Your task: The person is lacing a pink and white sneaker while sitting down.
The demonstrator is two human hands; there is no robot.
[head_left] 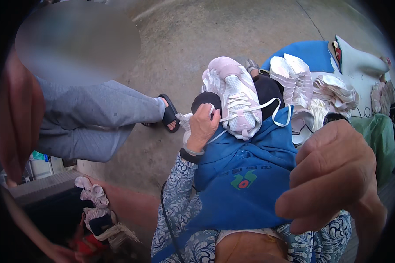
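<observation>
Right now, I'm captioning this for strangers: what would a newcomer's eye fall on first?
Probably the curled right hand, looming large in the lower right. Then the white-and-pink sneaker just above the middle, with the left hand beside it, and the pale shoe pieces heaped at the upper right.

Here's the blue-aproned lap (267, 147) carrying a pink-and-white sneaker (242, 94), toe to the far side, heel near, a white lace (274, 117) looping out over the cloth on the right. Out past it spreads the grey concrete floor (180, 52), a black sandal (170, 115) planted there on the left! Over right, pale shoe uppers (294, 79) sit heaped, their support mostly hidden.
</observation>
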